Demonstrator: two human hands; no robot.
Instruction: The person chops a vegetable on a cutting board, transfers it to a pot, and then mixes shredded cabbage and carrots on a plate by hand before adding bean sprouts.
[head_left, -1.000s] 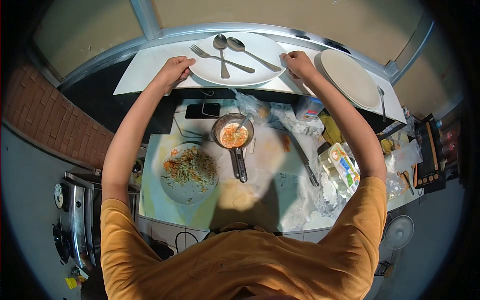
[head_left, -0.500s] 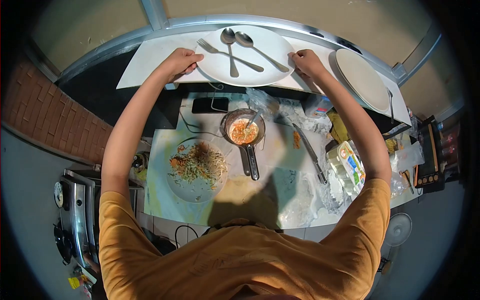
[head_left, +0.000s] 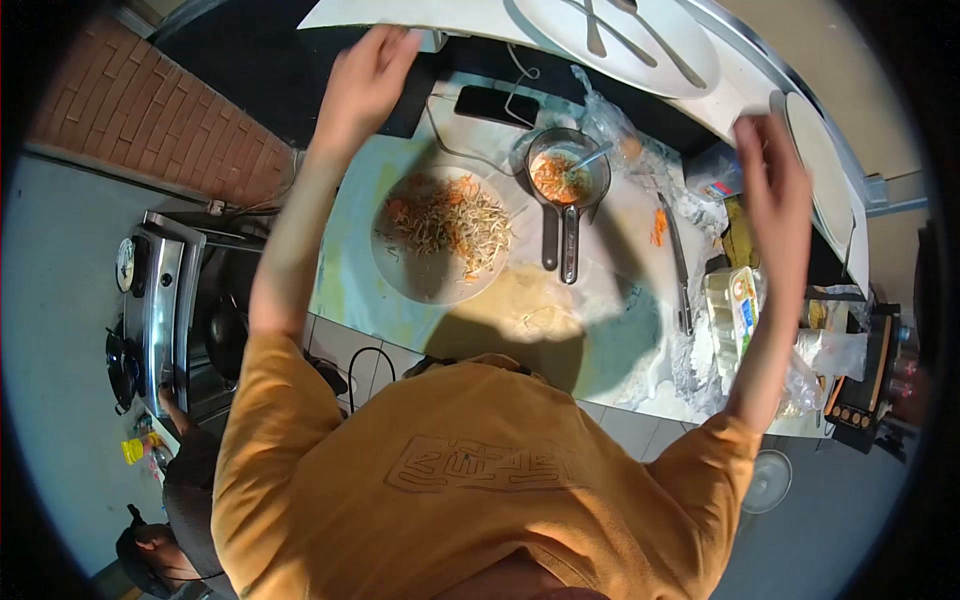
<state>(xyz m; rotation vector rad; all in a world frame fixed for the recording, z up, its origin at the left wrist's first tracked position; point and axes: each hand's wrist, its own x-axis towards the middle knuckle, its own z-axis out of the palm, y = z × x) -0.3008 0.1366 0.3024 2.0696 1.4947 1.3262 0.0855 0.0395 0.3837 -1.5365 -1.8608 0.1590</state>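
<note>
On the white shelf point(head_left: 465, 22) stands a large white plate point(head_left: 550, 30), partly cut off by the top of the view. Spoon and fork handles point(head_left: 690, 72) rest across it. My left hand point(head_left: 370, 85) hovers left of the plate with nothing in it, fingers loosely apart. My right hand point(head_left: 775, 175), smeared by motion, is raised to the right, near a second plate point(head_left: 818, 150); nothing shows in it. Below them on the table, a small dark saucepan point(head_left: 568, 170) holds pale liquid with orange shreds and a utensil. A plate of shredded vegetables point(head_left: 450, 225) sits left of it.
A knife point(head_left: 680, 265) lies beside orange shreds point(head_left: 658, 227). Right of these are an egg carton point(head_left: 733, 305) and plastic bags point(head_left: 605, 115). A phone point(head_left: 497, 106) with a cable lies at the back. Another person point(head_left: 190, 480) is at the stove point(head_left: 165, 285) on the left.
Both hands have let go of the large plate on the shelf and drawn apart from it. My view has turned and shifted, leaving the plate higher and further right.
</note>
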